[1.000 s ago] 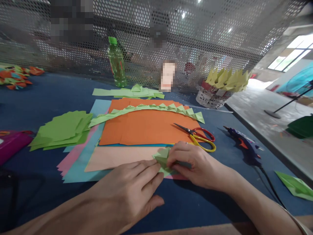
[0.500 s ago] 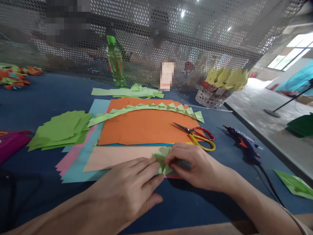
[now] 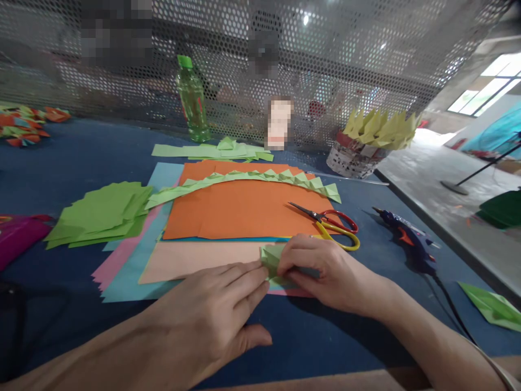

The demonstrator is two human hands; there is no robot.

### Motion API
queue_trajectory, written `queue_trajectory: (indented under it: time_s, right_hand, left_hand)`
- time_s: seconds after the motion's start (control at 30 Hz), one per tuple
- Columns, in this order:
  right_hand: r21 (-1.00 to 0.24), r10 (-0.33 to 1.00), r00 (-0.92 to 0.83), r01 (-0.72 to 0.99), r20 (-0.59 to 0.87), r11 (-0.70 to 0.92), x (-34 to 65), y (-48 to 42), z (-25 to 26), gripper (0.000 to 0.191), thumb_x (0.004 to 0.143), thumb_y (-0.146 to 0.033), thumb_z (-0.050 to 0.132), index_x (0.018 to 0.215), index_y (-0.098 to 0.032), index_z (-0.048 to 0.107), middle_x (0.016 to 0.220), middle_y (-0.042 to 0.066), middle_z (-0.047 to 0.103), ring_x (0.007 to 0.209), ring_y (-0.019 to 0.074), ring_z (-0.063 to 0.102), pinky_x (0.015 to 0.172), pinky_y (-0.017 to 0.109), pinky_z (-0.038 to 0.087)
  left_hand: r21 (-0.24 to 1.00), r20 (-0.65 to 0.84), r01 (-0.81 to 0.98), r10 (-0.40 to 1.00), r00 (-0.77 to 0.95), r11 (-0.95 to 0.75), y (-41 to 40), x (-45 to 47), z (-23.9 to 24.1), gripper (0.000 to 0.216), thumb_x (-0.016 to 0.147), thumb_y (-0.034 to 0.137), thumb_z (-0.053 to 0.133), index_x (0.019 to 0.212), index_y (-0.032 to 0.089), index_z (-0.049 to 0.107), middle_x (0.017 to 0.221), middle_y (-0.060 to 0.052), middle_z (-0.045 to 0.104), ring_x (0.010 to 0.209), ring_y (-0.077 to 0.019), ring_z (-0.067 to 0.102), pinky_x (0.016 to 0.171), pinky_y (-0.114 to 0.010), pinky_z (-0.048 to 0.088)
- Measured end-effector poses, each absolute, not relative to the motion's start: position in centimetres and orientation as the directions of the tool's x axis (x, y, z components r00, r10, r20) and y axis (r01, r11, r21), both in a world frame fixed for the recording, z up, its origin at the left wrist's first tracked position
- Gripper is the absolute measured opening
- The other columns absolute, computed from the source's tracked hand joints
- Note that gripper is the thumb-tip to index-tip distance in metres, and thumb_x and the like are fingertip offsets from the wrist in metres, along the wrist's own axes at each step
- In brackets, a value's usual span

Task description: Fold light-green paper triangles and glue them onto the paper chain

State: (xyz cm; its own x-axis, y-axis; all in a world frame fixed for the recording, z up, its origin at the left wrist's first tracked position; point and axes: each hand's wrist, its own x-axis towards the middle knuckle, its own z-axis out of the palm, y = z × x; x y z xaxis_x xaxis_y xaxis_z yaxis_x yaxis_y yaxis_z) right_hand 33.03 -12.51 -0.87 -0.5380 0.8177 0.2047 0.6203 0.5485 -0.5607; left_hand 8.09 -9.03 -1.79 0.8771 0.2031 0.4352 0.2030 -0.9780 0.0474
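Observation:
A small piece of folded light green paper [image 3: 271, 256] lies on the pale pink sheet [image 3: 175, 259], between my two hands. My right hand [image 3: 313, 266] pinches its right part, and the fingers hide much of it. Lying flat with fingers stretched out, my left hand [image 3: 228, 298] touches the paper's left edge with its fingertips; the thumb is held apart. Beyond them, a strip of folded green points [image 3: 244, 176] curves across the orange sheets [image 3: 240, 209]. Scissors [image 3: 321, 220] with one red and one yellow handle rest just past my right hand.
Green paper squares [image 3: 101, 212] are stacked at left, near a magenta object [image 3: 24, 236]. A glue gun [image 3: 407, 236] with its cord and a green folded piece [image 3: 490, 304] lie at right. A green bottle [image 3: 192, 103], paper strips [image 3: 175, 150] and a paper-covered pot [image 3: 352, 157] stand behind.
The green paper between my hands now shows a flatter, narrower shape, its upper flap folded over. My left fingertips have drawn slightly left, while my right hand keeps its pinch.

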Motion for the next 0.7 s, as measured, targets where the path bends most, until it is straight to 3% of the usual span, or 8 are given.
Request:
queue_trajectory:
  time_s: [0.47, 0.7]
  right_hand:
    - [-0.594, 0.797, -0.585, 0.592, 0.149, 0.545, 33.5, -12.76, -0.67, 0.037, 0.074, 0.013, 0.054, 0.088, -0.019, 0.066, 0.104, 0.002, 0.066, 0.095, 0.0141, 0.062, 0.083, 0.024, 0.047]
    - [-0.538, 0.772, -0.615, 0.6, 0.163, 0.592, 33.25, -12.92, -0.1, 0.032, 0.081, 0.008, 0.054, 0.09, -0.019, 0.068, 0.103, 0.004, 0.067, 0.093, 0.0157, 0.062, 0.083, 0.026, 0.048]
  left_hand:
    - [-0.016, 0.473, 0.198, 0.168, 0.865, -0.98, -9.11, 7.93, -1.33, 0.049, 0.11, 0.038, 0.035, 0.109, 0.008, 0.074, 0.111, -0.013, 0.076, 0.105, -0.0249, 0.072, 0.091, -0.035, 0.059]
    - [-0.034, 0.491, 0.199, 0.157, 0.857, -0.979, -9.04, 8.1, -1.52, 0.048, 0.11, 0.036, 0.036, 0.106, 0.008, 0.075, 0.109, -0.013, 0.077, 0.1, -0.0248, 0.073, 0.089, -0.035, 0.06]
